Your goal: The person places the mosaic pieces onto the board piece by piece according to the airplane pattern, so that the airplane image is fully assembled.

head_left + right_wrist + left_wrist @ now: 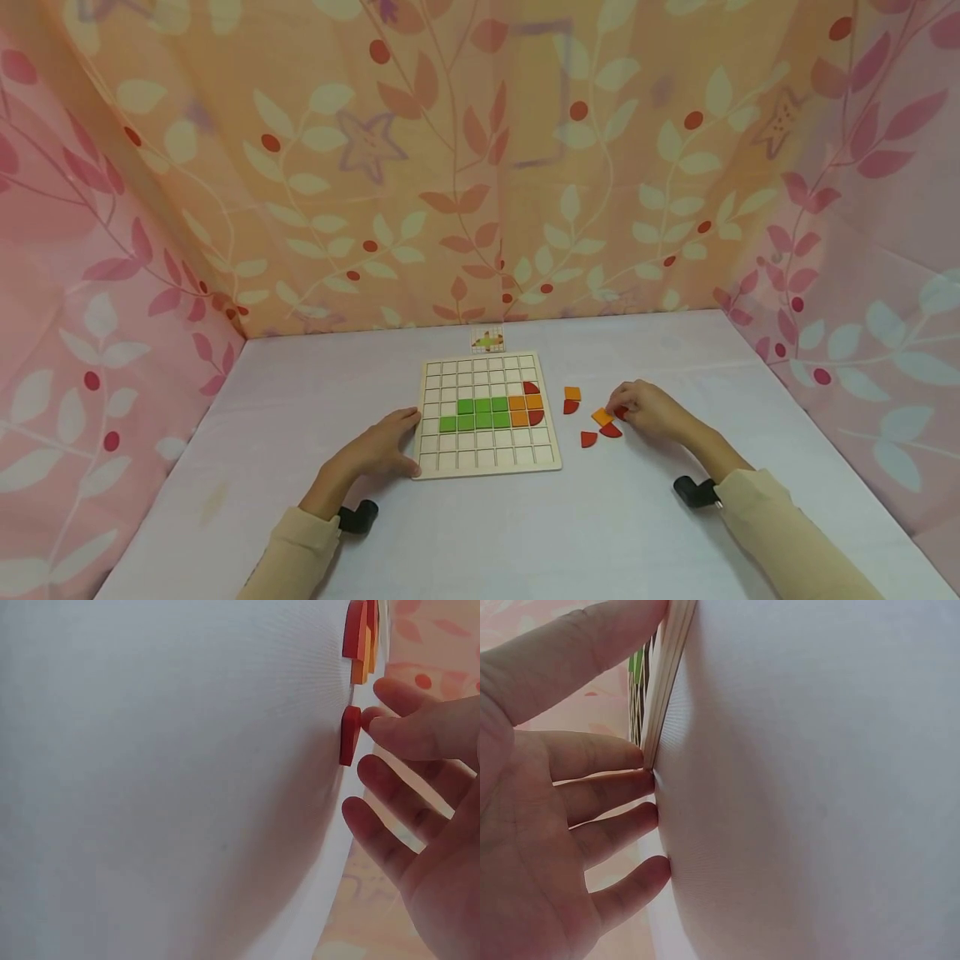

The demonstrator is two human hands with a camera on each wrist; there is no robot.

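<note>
A square wooden grid board (487,460) lies flat on the white table. Green square tiles (483,413), orange square tiles (518,404) and red quarter-round tiles (536,417) sit in its cells. My left hand (382,444) rests at the board's left edge, thumb at the near corner and fingers spread along the side; the left wrist view shows fingertips against the wooden edge (664,697). To the right of the board, my right hand (651,410) has its fingertips down at a red quarter-round tile (350,736), which it partly covers in the head view.
Loose orange tiles (572,392) and red quarter-round tiles (588,439) lie between the board and my right hand. Behind the board is a small picture card (487,339) with a coloured grid pattern. Patterned cloth (465,167) hangs around the table's back and sides.
</note>
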